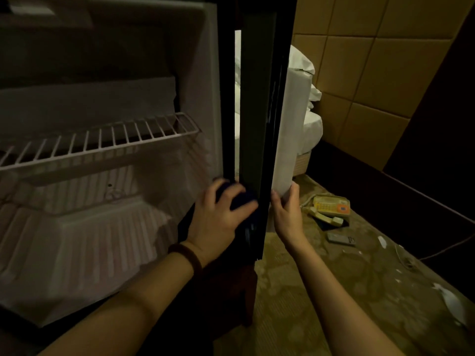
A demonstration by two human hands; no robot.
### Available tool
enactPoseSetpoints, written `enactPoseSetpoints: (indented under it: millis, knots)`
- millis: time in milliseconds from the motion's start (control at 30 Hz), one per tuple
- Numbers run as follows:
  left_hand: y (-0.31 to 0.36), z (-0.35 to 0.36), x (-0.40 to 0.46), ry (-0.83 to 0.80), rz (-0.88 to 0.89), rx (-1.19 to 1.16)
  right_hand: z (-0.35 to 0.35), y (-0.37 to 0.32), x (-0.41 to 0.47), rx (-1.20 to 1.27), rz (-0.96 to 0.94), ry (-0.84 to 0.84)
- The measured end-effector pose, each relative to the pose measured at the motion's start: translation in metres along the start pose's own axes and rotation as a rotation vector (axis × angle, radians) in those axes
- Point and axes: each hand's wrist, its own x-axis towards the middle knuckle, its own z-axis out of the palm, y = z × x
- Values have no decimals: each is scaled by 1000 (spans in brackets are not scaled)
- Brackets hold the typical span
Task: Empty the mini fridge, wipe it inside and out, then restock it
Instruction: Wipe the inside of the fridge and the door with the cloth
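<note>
- The mini fridge is filling the left half of the frame, standing open; its moulded white plastic lining is showing ribbed walls and a stepped floor; a white wire shelf of thin parallel bars is spanning it at mid height
- The fridge door is standing edge-on in the centre of the frame, a tall dark slab with a pale inner panel on its right face
- The left hand is pressing a dark blue cloth against the lower edge of the door near the hinge side; the fingers are spreading and curling over the bunched, soft cloth, so this grip is holding the cloth; a dark rounded bracelet is circling the wrist
- The right hand is gripping the door's lower right edge, thumb and fingers pinching the pale panel
- At centre right, a yellowish corded telephone and a grey remote are lying on the patterned carpet, scattered with white scraps
- Upper right, square padded panels are lining the wall behind white crumpled bedding
</note>
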Motion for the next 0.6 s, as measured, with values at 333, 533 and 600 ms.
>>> enactPoseSetpoints:
  millis: [333, 533, 600]
  knots:
    - [9, 28, -42, -89, 117, 61, 1, 7, 7, 43, -37, -7]
    - [31, 23, -55, -199, -50, 29, -2, 10, 7, 66, -69, -29]
    - [29, 17, -35, -107, -202, 16, -2, 11, 7, 104, -48, -46]
